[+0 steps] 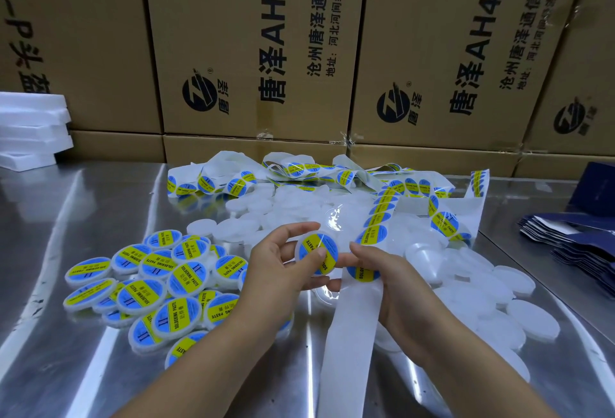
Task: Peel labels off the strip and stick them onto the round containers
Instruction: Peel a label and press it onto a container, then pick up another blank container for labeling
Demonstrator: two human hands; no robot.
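One round container [311,246] is held up above the middle of the table, its top covered by a blue label with a yellow band. The left hand [279,264] grips it, fingers curled round the far rim and the thumb pressed flat on the label. Just beside it, the right hand [396,291] holds the label strip [352,334], fingers curled over the strip's right edge; the thumb is hidden. The next label [361,273] on the strip sits right by the fingertips of that hand, almost touching the held container.

Below the right hand the strip runs bare and white toward the near edge of the table. Above it, the strip climbs with a row of labels to a loose tangle of strip [299,174] at the back.

Many labelled containers [143,284] lie heaped to the left of the hands, overlapping one another. Plain white containers [482,294] are spread to the right and behind the hands.

All of it rests on a shiny metal table [83,211]. Big cardboard boxes [253,44] with printed lettering stand stacked along the back. White foam slabs [30,128] are piled at far left, and dark blue flat packs [579,244] lie fanned at far right.
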